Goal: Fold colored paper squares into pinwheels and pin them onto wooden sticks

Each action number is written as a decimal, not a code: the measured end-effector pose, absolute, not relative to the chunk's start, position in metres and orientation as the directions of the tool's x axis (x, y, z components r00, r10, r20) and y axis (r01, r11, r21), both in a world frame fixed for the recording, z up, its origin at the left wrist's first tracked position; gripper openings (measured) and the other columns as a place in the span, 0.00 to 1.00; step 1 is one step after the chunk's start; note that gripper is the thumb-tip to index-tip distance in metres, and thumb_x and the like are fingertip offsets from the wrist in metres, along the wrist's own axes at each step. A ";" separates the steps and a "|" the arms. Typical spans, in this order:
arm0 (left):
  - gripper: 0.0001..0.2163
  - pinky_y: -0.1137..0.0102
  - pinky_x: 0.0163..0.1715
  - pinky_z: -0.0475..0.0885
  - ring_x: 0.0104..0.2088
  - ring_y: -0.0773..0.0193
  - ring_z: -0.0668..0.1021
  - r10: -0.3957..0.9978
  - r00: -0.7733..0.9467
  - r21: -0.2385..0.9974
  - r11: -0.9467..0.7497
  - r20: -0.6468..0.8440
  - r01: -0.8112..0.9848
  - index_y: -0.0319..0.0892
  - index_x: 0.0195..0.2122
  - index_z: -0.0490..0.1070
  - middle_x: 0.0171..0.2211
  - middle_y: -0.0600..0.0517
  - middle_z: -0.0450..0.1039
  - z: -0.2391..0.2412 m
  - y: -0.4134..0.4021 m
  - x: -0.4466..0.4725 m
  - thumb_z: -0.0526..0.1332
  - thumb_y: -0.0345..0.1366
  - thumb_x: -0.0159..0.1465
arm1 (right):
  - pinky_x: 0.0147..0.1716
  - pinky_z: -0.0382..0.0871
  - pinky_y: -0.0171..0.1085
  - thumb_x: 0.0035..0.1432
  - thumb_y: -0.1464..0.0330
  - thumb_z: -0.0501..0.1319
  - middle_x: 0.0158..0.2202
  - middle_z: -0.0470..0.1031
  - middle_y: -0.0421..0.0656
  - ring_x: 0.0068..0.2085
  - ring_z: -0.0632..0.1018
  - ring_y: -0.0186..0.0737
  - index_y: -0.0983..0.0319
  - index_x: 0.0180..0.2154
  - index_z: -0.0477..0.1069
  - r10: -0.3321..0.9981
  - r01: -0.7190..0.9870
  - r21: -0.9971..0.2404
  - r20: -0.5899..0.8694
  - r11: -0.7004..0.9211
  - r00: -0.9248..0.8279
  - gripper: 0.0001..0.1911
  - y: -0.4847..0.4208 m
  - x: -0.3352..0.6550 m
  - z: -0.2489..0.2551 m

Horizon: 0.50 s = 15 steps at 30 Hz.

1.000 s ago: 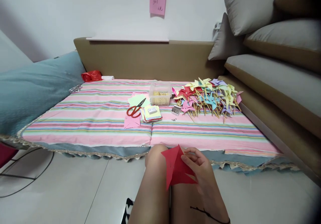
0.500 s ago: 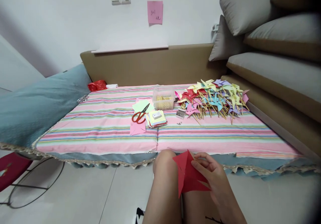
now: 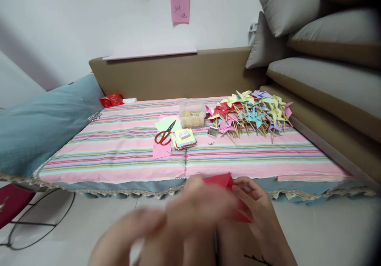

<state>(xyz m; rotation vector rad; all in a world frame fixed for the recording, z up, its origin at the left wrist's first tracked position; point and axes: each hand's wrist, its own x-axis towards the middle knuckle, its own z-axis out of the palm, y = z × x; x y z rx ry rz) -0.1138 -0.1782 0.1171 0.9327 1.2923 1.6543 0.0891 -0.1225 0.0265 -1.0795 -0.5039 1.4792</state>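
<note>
My right hand (image 3: pixel 257 202) pinches a piece of red paper (image 3: pixel 222 180), cut and partly folded, above my knees. Sweeping in from the lower left, my left hand (image 3: pixel 184 218) is smeared by motion and covers much of the paper; whether it touches the sheet I cannot tell. Beyond my knees on the striped cloth lie red-handled scissors (image 3: pixel 163 137), a stack of coloured paper squares (image 3: pixel 185 141) with a small box (image 3: pixel 184 134) on top, and an opened small clear case (image 3: pixel 213 132) beside a few tiny metal pieces (image 3: pixel 211 143).
A clear plastic tub (image 3: pixel 192 117) holds many thin sticks. Finished paper pinwheels (image 3: pixel 253 113) are heaped at the right, near stacked cushions (image 3: pixel 321 75). A red plastic bag (image 3: pixel 111 100) lies at the back left. A stool (image 3: pixel 14 202) stands on the floor at left.
My left hand has come into view from the lower left and reached across to the red paper. My right hand keeps its hold. The view has shifted slightly.
</note>
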 end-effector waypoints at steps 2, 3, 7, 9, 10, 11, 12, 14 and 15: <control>0.33 0.43 0.59 0.60 0.64 0.38 0.61 0.921 -0.387 0.979 -0.125 0.053 -0.164 0.61 0.56 0.66 0.60 0.54 0.67 0.112 -0.159 -0.102 0.68 0.51 0.46 | 0.25 0.71 0.30 0.40 0.63 0.75 0.29 0.79 0.38 0.26 0.77 0.34 0.59 0.30 0.73 0.941 -0.600 -0.774 -0.324 -0.204 0.098 0.16 -0.123 0.091 0.029; 0.31 0.45 0.59 0.60 0.63 0.39 0.62 0.924 -0.381 0.980 -0.110 0.039 -0.166 0.55 0.55 0.68 0.61 0.51 0.66 0.107 -0.150 -0.094 0.68 0.50 0.48 | 0.26 0.71 0.31 0.41 0.62 0.75 0.30 0.79 0.39 0.28 0.78 0.34 0.58 0.31 0.73 0.943 -0.624 -0.756 -0.320 -0.198 0.088 0.16 -0.123 0.091 0.030; 0.26 0.55 0.57 0.64 0.59 0.47 0.69 0.948 -0.201 0.928 0.171 -0.246 -0.330 0.43 0.50 0.68 0.58 0.41 0.67 0.080 -0.130 -0.069 0.68 0.47 0.53 | 0.28 0.72 0.31 0.41 0.63 0.75 0.32 0.79 0.39 0.29 0.78 0.34 0.58 0.32 0.73 0.944 -0.664 -0.734 -0.305 -0.146 0.129 0.16 -0.122 0.087 0.034; 0.27 0.60 0.51 0.69 0.52 0.50 0.75 0.949 -0.035 0.876 0.273 -0.312 -0.398 0.43 0.52 0.66 0.51 0.42 0.74 0.069 -0.129 -0.064 0.69 0.45 0.53 | 0.27 0.71 0.29 0.39 0.63 0.75 0.29 0.77 0.38 0.28 0.77 0.33 0.59 0.31 0.73 0.931 -0.633 -0.765 -0.306 -0.118 0.197 0.17 -0.123 0.082 0.035; 0.27 0.63 0.46 0.71 0.48 0.53 0.77 0.946 0.032 0.858 0.307 -0.323 -0.412 0.43 0.52 0.65 0.45 0.44 0.76 0.066 -0.129 -0.064 0.69 0.44 0.53 | 0.26 0.70 0.28 0.39 0.63 0.75 0.28 0.76 0.37 0.28 0.76 0.32 0.59 0.30 0.73 0.925 -0.606 -0.789 -0.300 -0.102 0.235 0.17 -0.123 0.080 0.036; 0.27 0.66 0.42 0.71 0.42 0.57 0.79 0.942 0.072 0.848 0.328 -0.329 -0.417 0.43 0.53 0.64 0.39 0.47 0.77 0.063 -0.129 -0.064 0.69 0.43 0.53 | 0.26 0.70 0.28 0.39 0.63 0.75 0.27 0.76 0.37 0.28 0.76 0.32 0.59 0.30 0.73 0.918 -0.572 -0.815 -0.291 -0.090 0.271 0.17 -0.123 0.078 0.036; 0.27 0.68 0.38 0.72 0.37 0.60 0.79 0.938 0.084 0.843 0.340 -0.337 -0.416 0.43 0.53 0.64 0.34 0.51 0.77 0.061 -0.128 -0.064 0.70 0.42 0.53 | 0.26 0.69 0.27 0.39 0.62 0.75 0.27 0.76 0.37 0.28 0.75 0.31 0.59 0.31 0.73 0.911 -0.535 -0.841 -0.278 -0.077 0.305 0.17 -0.124 0.077 0.035; 0.28 0.71 0.33 0.71 0.29 0.65 0.78 0.932 0.051 0.840 0.345 -0.358 -0.418 0.44 0.52 0.63 0.28 0.55 0.75 0.060 -0.127 -0.063 0.70 0.41 0.53 | 0.27 0.69 0.28 0.42 0.62 0.74 0.28 0.76 0.38 0.29 0.75 0.32 0.59 0.32 0.73 0.897 -0.459 -0.887 -0.245 -0.054 0.368 0.17 -0.124 0.075 0.033; 0.28 0.71 0.32 0.71 0.28 0.66 0.78 0.930 0.031 0.839 0.344 -0.365 -0.421 0.44 0.52 0.62 0.28 0.55 0.76 0.060 -0.126 -0.063 0.71 0.41 0.53 | 0.27 0.70 0.29 0.43 0.62 0.74 0.28 0.76 0.38 0.29 0.75 0.33 0.59 0.33 0.72 0.888 -0.418 -0.908 -0.224 -0.040 0.402 0.16 -0.125 0.074 0.032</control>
